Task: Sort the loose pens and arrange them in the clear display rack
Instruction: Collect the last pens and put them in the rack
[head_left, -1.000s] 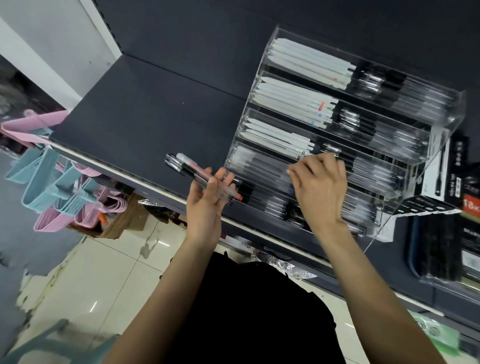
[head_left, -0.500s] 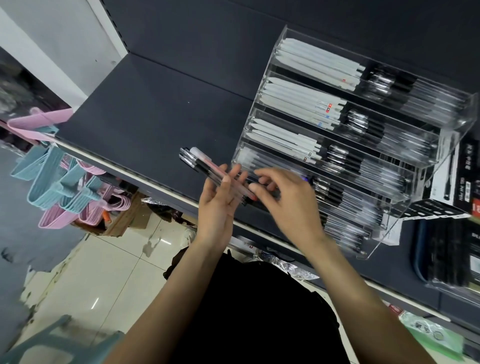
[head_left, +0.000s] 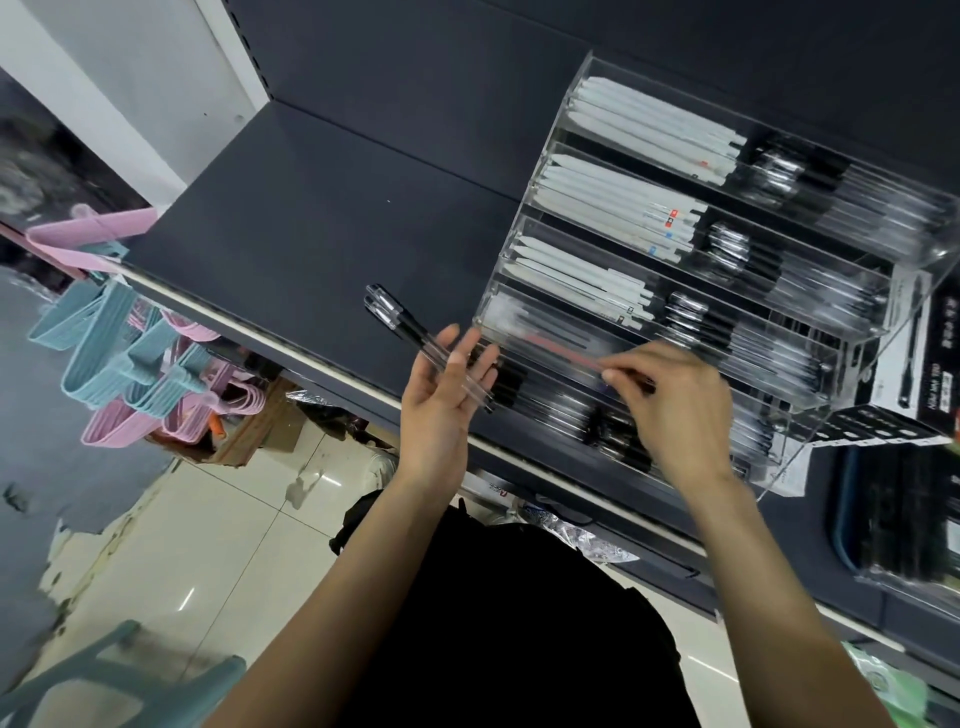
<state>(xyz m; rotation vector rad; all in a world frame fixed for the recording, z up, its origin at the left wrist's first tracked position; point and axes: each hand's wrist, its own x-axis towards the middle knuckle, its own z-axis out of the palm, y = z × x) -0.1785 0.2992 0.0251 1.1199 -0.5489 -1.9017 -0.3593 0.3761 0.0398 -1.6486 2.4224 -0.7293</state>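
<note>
A clear tiered display rack (head_left: 910, 291) stands on the dark shelf (head_left: 322, 223) at the right. Its tiers hold rows of white pens and black-capped clear pens. My left hand (head_left: 439, 410) is palm up just left of the rack and holds a couple of clear pens with black caps (head_left: 395, 322), which lie across its fingers under the thumb. My right hand (head_left: 675, 410) is over the rack's lower front tiers. Its fingertips pinch the end of a red pen (head_left: 563, 353), which lies along a lower tier.
Pink and blue hangers (head_left: 119, 358) hang below the shelf edge at the left. Black pen boxes (head_left: 930, 353) stand right of the rack, and dark packs (head_left: 904, 514) fill the lower shelf. Tiled floor (head_left: 208, 519) and a blue stool (head_left: 119, 680) lie below.
My right hand came left to the bundle in my left hand, took the red pen, and carried it right into the rack's lower tier. The left hand stayed put.
</note>
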